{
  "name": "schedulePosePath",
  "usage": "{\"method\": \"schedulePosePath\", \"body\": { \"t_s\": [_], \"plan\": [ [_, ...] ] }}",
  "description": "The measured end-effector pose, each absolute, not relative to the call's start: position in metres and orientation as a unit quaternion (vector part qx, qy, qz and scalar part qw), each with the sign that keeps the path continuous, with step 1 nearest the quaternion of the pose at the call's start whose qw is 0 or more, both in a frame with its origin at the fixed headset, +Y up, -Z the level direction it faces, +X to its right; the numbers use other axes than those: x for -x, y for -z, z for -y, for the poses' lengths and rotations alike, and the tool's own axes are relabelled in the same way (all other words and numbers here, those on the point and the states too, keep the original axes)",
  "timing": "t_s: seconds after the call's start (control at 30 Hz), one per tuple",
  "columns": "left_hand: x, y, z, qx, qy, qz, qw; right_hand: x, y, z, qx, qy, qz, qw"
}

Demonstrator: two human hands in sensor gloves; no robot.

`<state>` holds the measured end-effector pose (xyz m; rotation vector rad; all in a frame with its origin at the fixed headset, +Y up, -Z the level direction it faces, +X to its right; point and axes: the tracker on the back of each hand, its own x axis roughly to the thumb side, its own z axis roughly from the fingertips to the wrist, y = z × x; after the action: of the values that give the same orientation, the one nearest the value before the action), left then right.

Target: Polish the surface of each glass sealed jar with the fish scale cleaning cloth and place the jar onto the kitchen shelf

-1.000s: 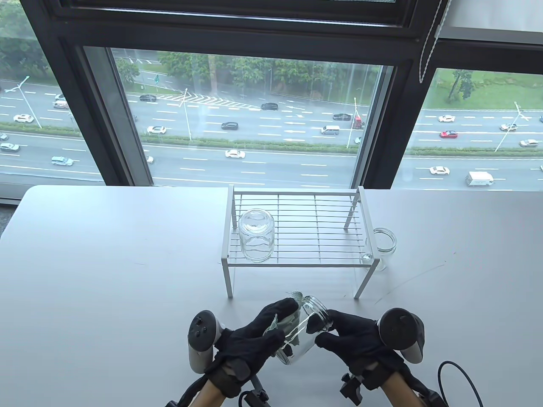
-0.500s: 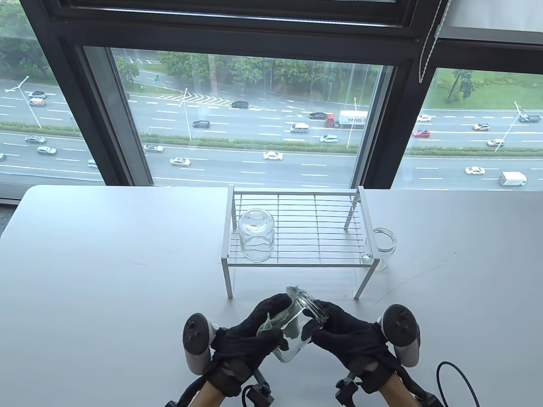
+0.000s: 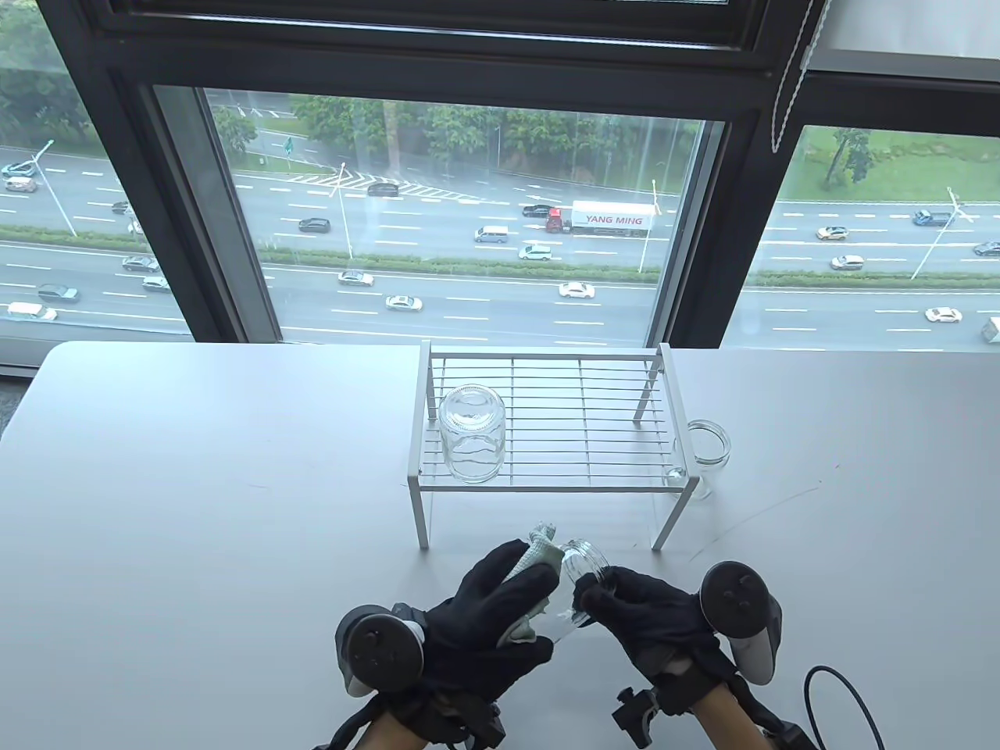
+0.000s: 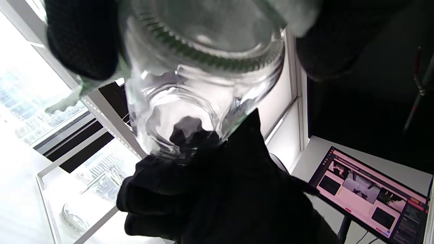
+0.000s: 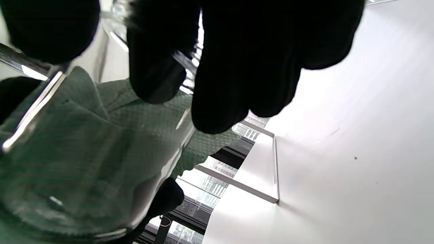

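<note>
Jar [image 3: 576,584] gripped by right hand [image 3: 644,617], left hand [image 3: 488,617] pressing cloth [image 3: 533,556]

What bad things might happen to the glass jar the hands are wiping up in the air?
1. The jar is tilted above the table, gripped near its mouth by the right hand; it might slip and break.
2. The left hand rubs it with the green cloth, which could push it loose.
3. The shelf already carries an upside-down jar; placing this one carelessly could knock it.
</note>
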<state>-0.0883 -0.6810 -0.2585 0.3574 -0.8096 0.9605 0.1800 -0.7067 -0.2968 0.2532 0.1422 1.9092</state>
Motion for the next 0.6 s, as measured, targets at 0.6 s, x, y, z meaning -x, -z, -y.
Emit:
{"method": "schedulePosePath", "body": {
  "t_s": [0.6],
  "plan": [
    [0.093, 0.262, 0.686, -0.16, -0.485, 0.314, 0.801, -0.166, 0.273, 0.668, -0.302, -0.884, 0.149, 0.326]
  ]
}}
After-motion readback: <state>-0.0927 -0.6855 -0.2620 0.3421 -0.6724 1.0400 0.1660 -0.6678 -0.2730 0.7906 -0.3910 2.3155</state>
